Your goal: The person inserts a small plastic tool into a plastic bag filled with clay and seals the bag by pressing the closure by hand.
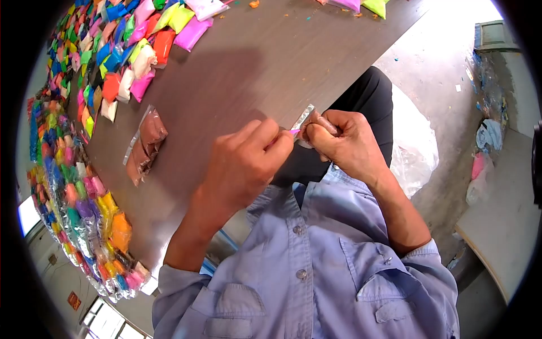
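My right hand (351, 140) is closed around a clear plastic packet of brown clay-like material (324, 121), held over my lap near the table edge. The packet's clear end strip (304, 116) sticks up past the thumb. My left hand (248, 152) is closed in a pinch right beside it. From its fingertips a small pink pointed thing (294, 131) pokes out against the packet; the rest of it is hidden in the fingers. To the left on the table lies another clear packet with brown pieces (148, 144).
Many colourful clay-like packets (118, 51) cover the table's far left. Clear bags of coloured packets (84, 209) are piled along the left edge. A few more packets (375, 5) lie at the far edge. On the floor at right is a white plastic bag (415, 150).
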The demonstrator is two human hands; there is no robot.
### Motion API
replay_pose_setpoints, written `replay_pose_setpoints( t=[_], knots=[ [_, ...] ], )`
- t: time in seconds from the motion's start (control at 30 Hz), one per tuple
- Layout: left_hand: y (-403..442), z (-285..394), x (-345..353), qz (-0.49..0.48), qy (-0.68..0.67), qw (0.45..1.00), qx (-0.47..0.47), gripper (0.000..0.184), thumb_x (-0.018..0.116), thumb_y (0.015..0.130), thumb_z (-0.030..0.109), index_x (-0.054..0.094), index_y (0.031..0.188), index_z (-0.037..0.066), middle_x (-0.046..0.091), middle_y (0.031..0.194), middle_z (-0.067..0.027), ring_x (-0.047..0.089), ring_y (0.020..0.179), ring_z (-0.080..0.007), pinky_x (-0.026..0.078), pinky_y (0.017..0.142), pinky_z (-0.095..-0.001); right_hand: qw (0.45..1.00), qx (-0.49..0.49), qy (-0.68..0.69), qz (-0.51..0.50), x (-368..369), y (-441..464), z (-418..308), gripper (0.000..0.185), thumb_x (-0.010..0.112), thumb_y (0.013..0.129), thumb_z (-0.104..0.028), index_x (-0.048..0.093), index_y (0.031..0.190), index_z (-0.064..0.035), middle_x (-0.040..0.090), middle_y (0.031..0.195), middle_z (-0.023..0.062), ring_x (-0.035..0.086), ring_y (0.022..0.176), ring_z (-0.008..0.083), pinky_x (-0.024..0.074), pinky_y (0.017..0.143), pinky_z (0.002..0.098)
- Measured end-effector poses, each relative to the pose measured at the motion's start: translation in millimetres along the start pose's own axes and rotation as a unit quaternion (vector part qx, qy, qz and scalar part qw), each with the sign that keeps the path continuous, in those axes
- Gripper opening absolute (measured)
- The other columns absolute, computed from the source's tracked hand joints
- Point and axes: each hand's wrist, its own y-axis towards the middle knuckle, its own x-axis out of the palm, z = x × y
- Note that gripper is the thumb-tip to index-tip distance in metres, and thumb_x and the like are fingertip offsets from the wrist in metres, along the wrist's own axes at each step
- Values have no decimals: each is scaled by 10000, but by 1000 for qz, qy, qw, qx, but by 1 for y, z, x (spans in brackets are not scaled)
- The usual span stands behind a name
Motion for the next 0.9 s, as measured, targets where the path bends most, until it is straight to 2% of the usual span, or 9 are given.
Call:
replay_pose_setpoints(
  t=[0.1, 0.33, 0.6, 0.73, 0.8, 0.83, 0.9],
  knots=[
    [1, 5, 2, 10, 44, 999, 14, 177, 737, 816, 26, 732, 987, 72, 572, 848, -31, 656, 764, -204, 510, 570, -358, 1000, -7, 9, -2, -1, 2, 3, 425, 712, 968, -229, 533, 661, 5, 542, 612, 12, 520, 614, 54, 445, 534, 313],
    [30, -1, 13, 9, 39, 998, 54, 178, 724, 819, 31, 698, 988, 82, 549, 842, -28, 629, 765, -202, 492, 553, -373, 1000, -21, 1, 3, -2, 3, 4, 439, 713, 962, -223, 492, 655, -1, 502, 597, 21, 483, 621, 58, 427, 529, 321],
    [0, 3, 2, -26, 33, 999, 21, 221, 718, 818, 6, 701, 1029, 67, 606, 912, -40, 640, 790, -232, 504, 568, -382, 999, -30, -9, 2, -2, 4, 8, 462, 713, 953, -225, 466, 650, 21, 417, 589, 19, 398, 624, 67, 384, 517, 349],
    [21, 2, 7, -20, 23, 999, 23, 223, 715, 817, -2, 701, 1029, 64, 604, 909, -42, 641, 788, -231, 503, 568, -381, 999, -29, -15, 2, -3, 6, 9, 452, 713, 948, -221, 474, 650, 21, 407, 588, 24, 401, 625, 67, 388, 518, 348],
    [30, 0, 10, -19, 27, 998, 44, 231, 714, 810, -4, 703, 1032, 59, 605, 902, -45, 644, 788, -233, 508, 571, -385, 999, -3, -34, -17, -5, 5, 7, 344, 683, 995, -224, 630, 739, -1, 570, 668, -31, 547, 623, 43, 442, 556, 266],
    [30, 0, 9, -19, 28, 998, 45, 231, 714, 810, -4, 703, 1032, 59, 605, 902, -45, 644, 788, -233, 508, 571, -385, 999, -4, -34, -16, -4, 5, 5, 344, 683, 995, -224, 630, 739, -1, 570, 668, -31, 547, 623, 43, 442, 556, 266],
    [28, -1, 6, -30, 18, 999, 23, 219, 714, 810, -3, 699, 1020, 60, 599, 887, -43, 644, 784, -234, 512, 576, -393, 1000, -19, -8, 6, -2, 4, 3, 433, 718, 938, -222, 498, 660, 27, 415, 587, 45, 406, 620, 73, 396, 521, 350]
  ],
)
